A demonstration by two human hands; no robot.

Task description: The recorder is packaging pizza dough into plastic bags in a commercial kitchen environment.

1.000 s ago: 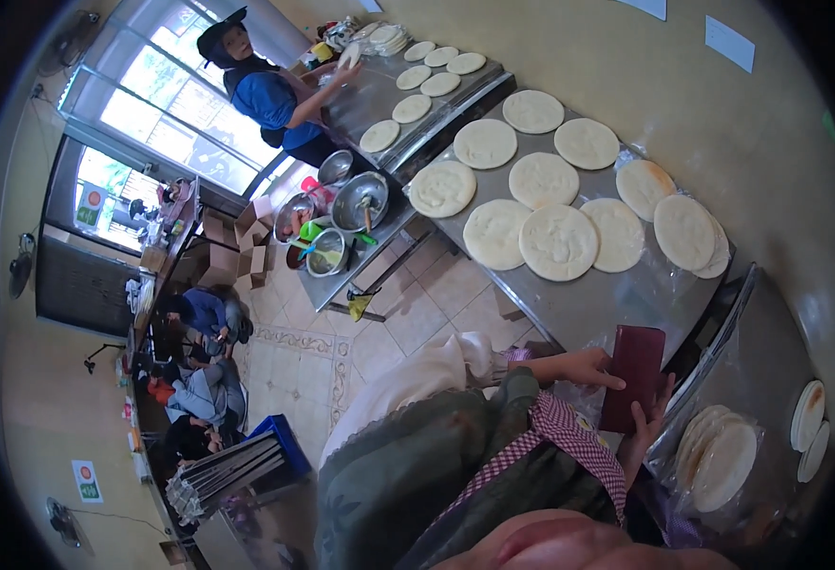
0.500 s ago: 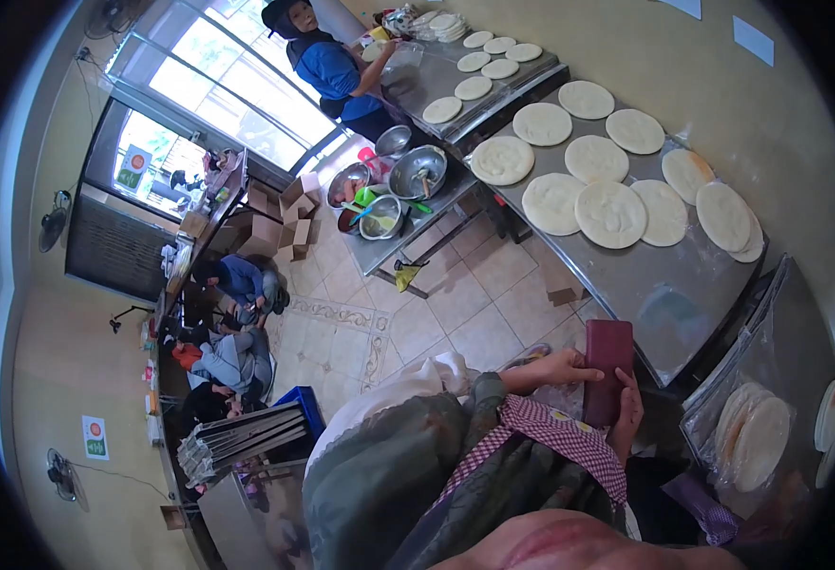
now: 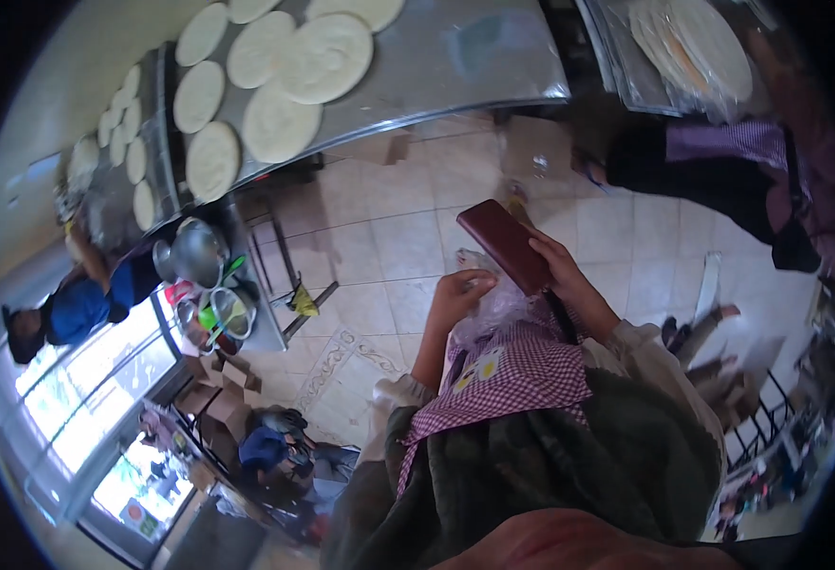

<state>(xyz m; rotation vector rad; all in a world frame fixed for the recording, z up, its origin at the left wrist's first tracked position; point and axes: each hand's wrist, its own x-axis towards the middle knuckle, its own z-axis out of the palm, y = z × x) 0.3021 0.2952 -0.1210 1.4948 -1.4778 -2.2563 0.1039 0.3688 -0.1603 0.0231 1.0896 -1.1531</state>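
A flat maroon wallet or folding case [image 3: 508, 245] is in my right hand [image 3: 562, 264], gripped along its right side with the fingers behind it. It is tilted, its upper end leaning left. My left hand [image 3: 457, 299] is just left of it, apart from it, with fingers curled in beside a crumpled clear plastic bag [image 3: 492, 309]. The bag appears caught in those fingers and spreads over the front of my checked apron [image 3: 503, 375]. Whether the wallet holds anything inside cannot be seen.
Ahead is a metal table [image 3: 427, 76] bearing several round flat breads [image 3: 324, 59]. Bagged breads [image 3: 693, 57] lie far right. Metal bowls [image 3: 199, 252] crowd a small table at left, near a person in blue [image 3: 85, 309]. Another person [image 3: 731, 185] stands right.
My view has swung round to the right. My left hand has come off the wallet to the plastic bag, while my right hand keeps the wallet, now tilted.
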